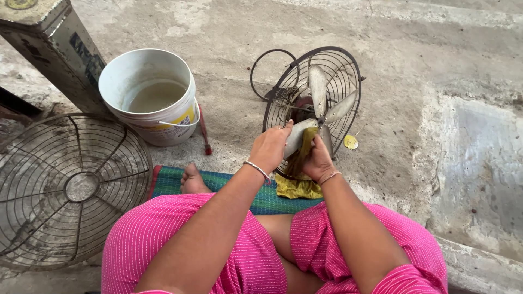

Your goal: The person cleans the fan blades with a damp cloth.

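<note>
A: 2 hands meet at the fan (pixel 318 103). How does each grip stand?

B: Left hand (pixel 271 148): grip closed on the lower-left blade (pixel 298 137), fingers over its edge. Right hand (pixel 317 159): grip closed on a yellow cloth (pixel 298 188), pressed to the same blade near the hub.

A: Where does the fan sit?

B: On the concrete floor (pixel 414 65), upright, 3 blades bare, rear guard behind them, just beyond the person's crossed legs and a green mat (pixel 229 182).

A: Surroundings?

B: 1 white bucket (pixel 150 95) holding cloudy water, left of the fan; 1 detached wire guard (pixel 68 188) lying flat at far left; a small wire ring (pixel 271 73) just behind the fan.
</note>
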